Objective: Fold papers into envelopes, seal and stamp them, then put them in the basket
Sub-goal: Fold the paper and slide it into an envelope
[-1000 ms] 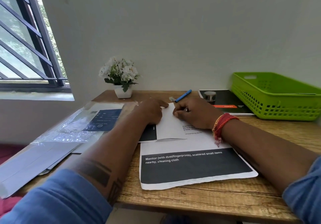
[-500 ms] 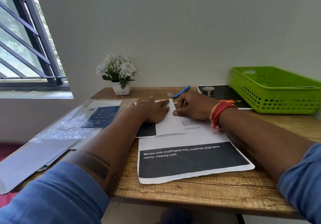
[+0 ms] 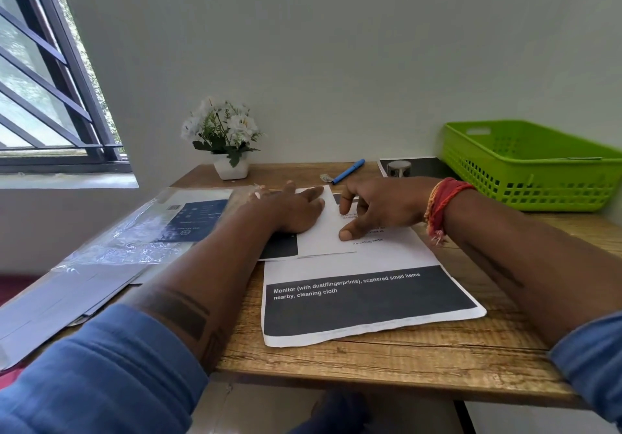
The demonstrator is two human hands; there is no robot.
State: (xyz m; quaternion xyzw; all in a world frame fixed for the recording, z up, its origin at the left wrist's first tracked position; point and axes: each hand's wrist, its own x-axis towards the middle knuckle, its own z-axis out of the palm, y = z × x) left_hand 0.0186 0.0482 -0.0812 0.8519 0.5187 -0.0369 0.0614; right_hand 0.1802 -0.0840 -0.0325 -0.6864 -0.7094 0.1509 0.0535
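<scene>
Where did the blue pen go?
The blue pen lies at the back of the desk, between the flower pot and the green basket.

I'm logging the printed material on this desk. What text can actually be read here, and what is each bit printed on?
"Monitor (with dust/fingerprints), scattered small items nearby, cleaning cloth": white letters on the dark band of the front sheet.
Folded paper under the hands: a few upside-down printed lines, too small to read.
Dark blue packet in clear plastic: a code square and small print, unreadable.
Green basket, blue pen: no text visible.
</scene>
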